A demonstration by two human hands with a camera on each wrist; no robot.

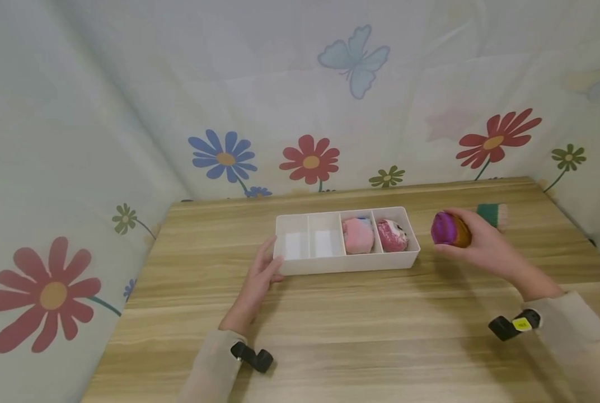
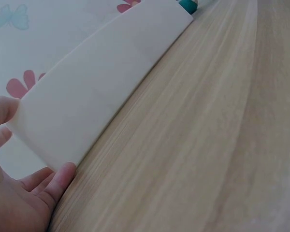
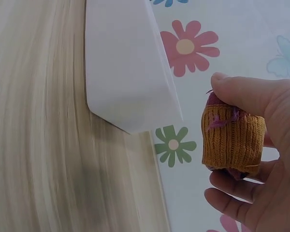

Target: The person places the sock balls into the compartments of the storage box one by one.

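A white divided tray (image 1: 347, 263) sits mid-table with four compartments. The two on the right hold a pink rolled sock (image 1: 357, 235) and a red-and-white rolled sock (image 1: 392, 235); the two on the left hold nothing. My left hand (image 1: 261, 275) rests with straight fingers against the tray's left end (image 2: 82, 104). My right hand (image 1: 476, 246) grips a rolled purple-and-orange sock (image 1: 448, 229) (image 3: 232, 137) just above the table, to the right of the tray (image 3: 125, 67).
A green-and-cream rolled sock (image 1: 492, 215) lies on the wooden table (image 1: 330, 336) behind my right hand. Flower-printed cloth walls (image 1: 300, 101) close off the back and both sides.
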